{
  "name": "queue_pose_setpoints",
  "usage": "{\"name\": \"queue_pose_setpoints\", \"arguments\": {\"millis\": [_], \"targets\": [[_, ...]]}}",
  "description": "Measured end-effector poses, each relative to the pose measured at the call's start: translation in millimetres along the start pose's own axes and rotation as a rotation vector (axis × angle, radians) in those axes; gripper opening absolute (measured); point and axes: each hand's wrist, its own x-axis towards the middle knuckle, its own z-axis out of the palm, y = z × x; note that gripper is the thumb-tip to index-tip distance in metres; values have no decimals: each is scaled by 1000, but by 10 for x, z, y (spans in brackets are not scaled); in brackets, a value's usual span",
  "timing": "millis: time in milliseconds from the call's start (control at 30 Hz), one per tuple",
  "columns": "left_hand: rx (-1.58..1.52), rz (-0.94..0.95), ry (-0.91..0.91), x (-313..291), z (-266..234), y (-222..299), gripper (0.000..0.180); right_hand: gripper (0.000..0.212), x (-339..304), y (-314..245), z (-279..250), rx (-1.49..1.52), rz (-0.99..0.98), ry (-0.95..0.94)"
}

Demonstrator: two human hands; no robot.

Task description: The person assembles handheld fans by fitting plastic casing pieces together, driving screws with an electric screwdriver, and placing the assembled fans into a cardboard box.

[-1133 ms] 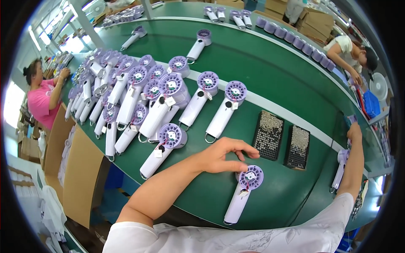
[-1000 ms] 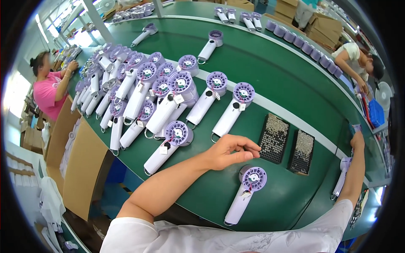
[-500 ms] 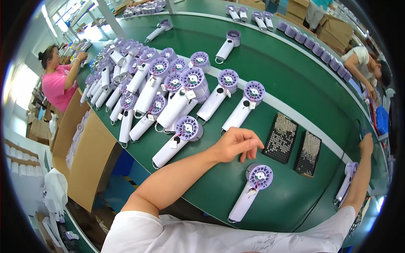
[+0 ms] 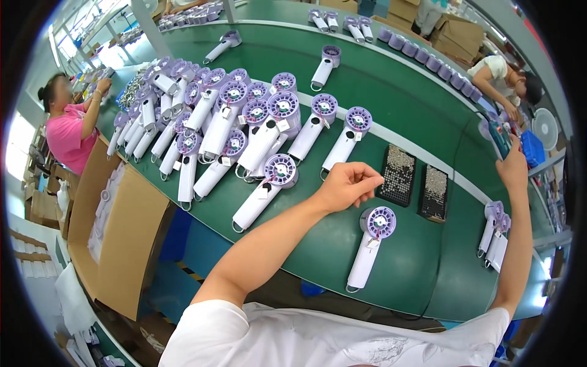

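Note:
Over the green worktop, my left hand [image 4: 347, 187] is closed in a pinch, thumb against fingertips; anything between them is too small to make out. Just below it a handheld fan [image 4: 365, 260] lies alone, lavender round head up and away, white handle toward me, with wires and a small white tag showing in the open head. My right hand [image 4: 514, 164] is stretched to the far right, closed beside a slim teal-and-dark tool [image 4: 502, 143] that it seems to grip; the fingers are partly hidden. Two more fans [image 4: 496, 249] lie left of my right forearm.
Two black trays [image 4: 397, 194] [image 4: 433, 211] of small metal screws stand beyond the lone fan. A heap of fans [image 4: 211, 122] fills the left of the worktop, beside an open cardboard box [image 4: 131, 238]. Co-workers sit at left and far right, near a blue bin [image 4: 532, 148].
My right hand has moved up and away, the teal-and-dark tool shifting along with it. The fingers of my left hand have drawn together. The view has turned slightly to the right.

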Motion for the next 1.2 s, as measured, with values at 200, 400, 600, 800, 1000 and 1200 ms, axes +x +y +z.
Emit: {"name": "queue_pose_setpoints", "arguments": {"millis": [200, 400, 600, 800, 1000, 1200], "targets": [[-42, 131, 42, -69, 459, 338, 53, 66, -898, -1517, -997, 525, -195, 163], [-434, 279, -14, -449, 721, 526, 39, 71, -1725, -2645, -1276, 950, -270, 86], [-422, 298, 351, -852, 623, 690, 12, 71, -1984, -3003, -1136, 947, -417, 183], [-163, 74, 448, -644, -16, 692, 23, 54, -1801, -2643, -1154, 1041, -259, 320], [235, -185, 436, -400, -503, 723, 42, 46, -1566, -2076, -1207, 1213, 16, 395], [210, -217, 523, -238, -447, 498, 40, 41, -1480, -1858, -1175, 1210, 33, 476]]}}
